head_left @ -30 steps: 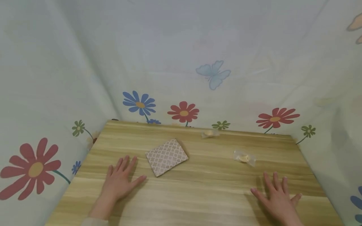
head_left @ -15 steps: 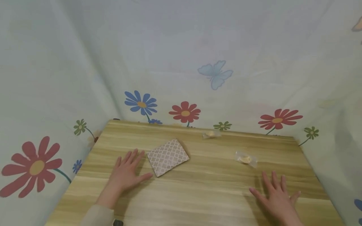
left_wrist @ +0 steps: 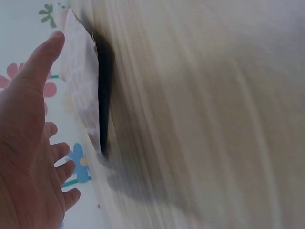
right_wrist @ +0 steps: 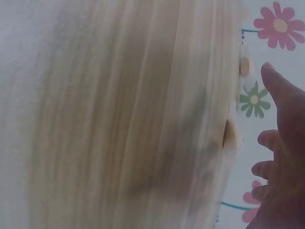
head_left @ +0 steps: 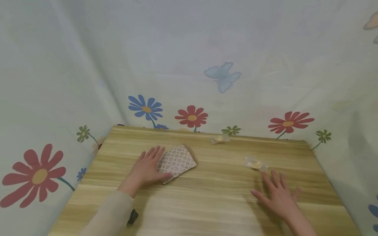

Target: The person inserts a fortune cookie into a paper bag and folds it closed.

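A flat rectangular piece with a beige and white lattice pattern lies at an angle on the wood-grain table. Over its left part spreads my left hand, fingers straight and thumb apart. The left wrist view shows the hand above the patterned piece, whose near edge is dark and raised from the table. My right hand hovers with fingers spread just in front of a small yellowish item in a clear wrapper. Neither hand grips anything. The right wrist view also has the hand near the wrapped item.
A second clear-wrapped yellowish item lies by the table's back edge. Pale cloth walls printed with flowers and a butterfly stand behind and beside the table. A small dark object shows beside the left sleeve.
My left hand has moved right and forward, from beside the patterned piece to over its left part. My right hand has shifted slightly left and forward, closer to the wrapped item.
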{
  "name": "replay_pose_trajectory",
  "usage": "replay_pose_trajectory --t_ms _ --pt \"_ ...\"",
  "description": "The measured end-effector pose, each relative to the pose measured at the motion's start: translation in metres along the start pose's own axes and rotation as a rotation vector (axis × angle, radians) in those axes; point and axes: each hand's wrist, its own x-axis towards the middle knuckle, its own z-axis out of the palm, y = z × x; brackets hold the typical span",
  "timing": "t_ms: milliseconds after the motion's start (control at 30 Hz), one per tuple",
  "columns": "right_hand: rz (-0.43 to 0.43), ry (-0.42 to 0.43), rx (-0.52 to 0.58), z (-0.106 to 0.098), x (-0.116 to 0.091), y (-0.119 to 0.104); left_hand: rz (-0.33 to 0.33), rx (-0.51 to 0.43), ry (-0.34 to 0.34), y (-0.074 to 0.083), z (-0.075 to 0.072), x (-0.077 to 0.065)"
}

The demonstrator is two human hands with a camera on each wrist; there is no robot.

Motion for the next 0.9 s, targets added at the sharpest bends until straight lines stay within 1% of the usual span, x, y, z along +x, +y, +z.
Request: replay_pose_trajectory --t_ms 200,300,433,600,767,900 --pt "-0.031 0.009 -0.027 -0.001 0.005 -0.011 0.01 -0.012 -0.056 0.014 -0.002 0.024" --pt "-0.045 0.007 -0.023 -0.001 0.007 -0.016 0.017 -0.011 -0.072 0.021 0.0 0.036" --pt "-0.062 0.007 -0.02 -0.001 0.007 -0.022 0.018 -0.011 -0.083 0.03 0.002 0.047" --pt "-0.065 0.002 -0.01 -0.001 0.007 -0.027 0.01 -0.018 -0.089 0.04 0.007 0.056" --pt "-0.066 -0.002 0.007 -0.002 0.005 -0.03 -0.002 -0.011 -0.113 0.045 0.014 0.059" --pt "-0.065 0.006 0.014 -0.004 0.005 -0.031 0.022 -0.021 -0.097 0.048 0.016 0.059"
